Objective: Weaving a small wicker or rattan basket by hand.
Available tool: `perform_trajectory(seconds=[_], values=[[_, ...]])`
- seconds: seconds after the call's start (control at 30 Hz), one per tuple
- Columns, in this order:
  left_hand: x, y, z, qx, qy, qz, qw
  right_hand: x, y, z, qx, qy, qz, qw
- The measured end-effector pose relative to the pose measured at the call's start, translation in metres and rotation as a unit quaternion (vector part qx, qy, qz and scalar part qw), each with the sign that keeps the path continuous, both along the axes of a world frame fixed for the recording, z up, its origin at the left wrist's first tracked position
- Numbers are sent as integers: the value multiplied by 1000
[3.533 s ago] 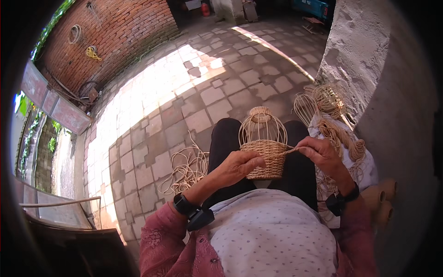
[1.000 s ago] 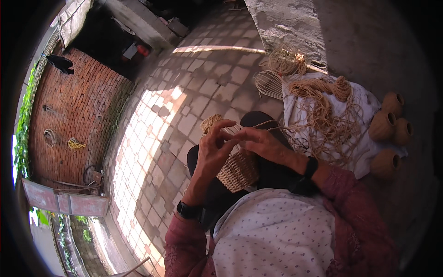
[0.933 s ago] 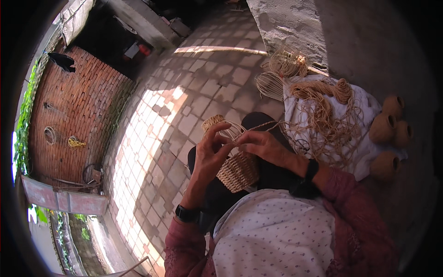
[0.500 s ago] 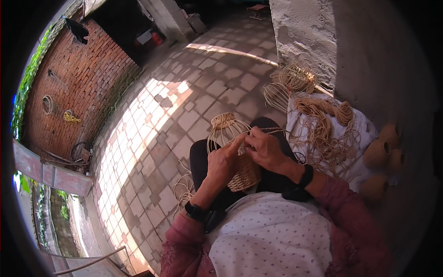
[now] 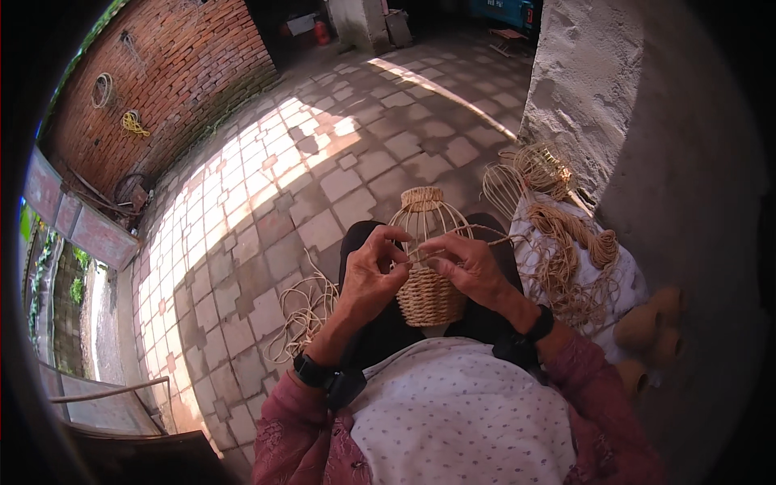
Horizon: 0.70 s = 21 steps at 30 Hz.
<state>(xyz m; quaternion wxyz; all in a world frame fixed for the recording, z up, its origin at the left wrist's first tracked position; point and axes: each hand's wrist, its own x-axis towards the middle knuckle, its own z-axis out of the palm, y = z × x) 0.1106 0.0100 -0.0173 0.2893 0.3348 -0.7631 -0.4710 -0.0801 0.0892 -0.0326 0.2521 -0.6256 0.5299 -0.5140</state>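
On my lap stands a narrow-necked beige basket (image 5: 430,303), its lower part woven in thick cord, its upper part bare pale ribs beneath a wrapped ring. My left hand (image 5: 373,271) is closed in a pinch on cord at the front ribs, just above the weaving. Close beside it my right hand (image 5: 469,267) also pinches cord there, its fingertips nearly meeting the left's. A twisted cord (image 5: 497,241) runs from the basket off to the right. Exactly what lies between my fingertips is partly hidden.
Tangled cord (image 5: 299,323) lies on the paving by my left leg. At right, a white cloth (image 5: 626,283) bears cord hanks (image 5: 566,238), wire-like frames (image 5: 505,190) behind it and several round brown pots (image 5: 638,327) beside it. A rough wall (image 5: 578,81) rises behind these; a brick wall (image 5: 186,65) stands far left.
Compared with the oldest frame, my hands have come together at the basket's front ribs, the left higher. Since half a second ago the fingers have shifted slightly and the view has swung round.
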Motion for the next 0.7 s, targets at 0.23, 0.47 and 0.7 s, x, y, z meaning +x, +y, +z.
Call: perform_trajectory(seconds=[0.23,0.47,0.7], values=[[0,-4,-29,-186,-93,-4,978,2,6,-5,-49,109,-28,992],[-9,-8,-38,-220,-75,-23,972,17,-8,-6,-100,363,-62,925],[-8,-8,-40,-187,-55,-15,981,17,-13,-13,-72,301,-68,948]])
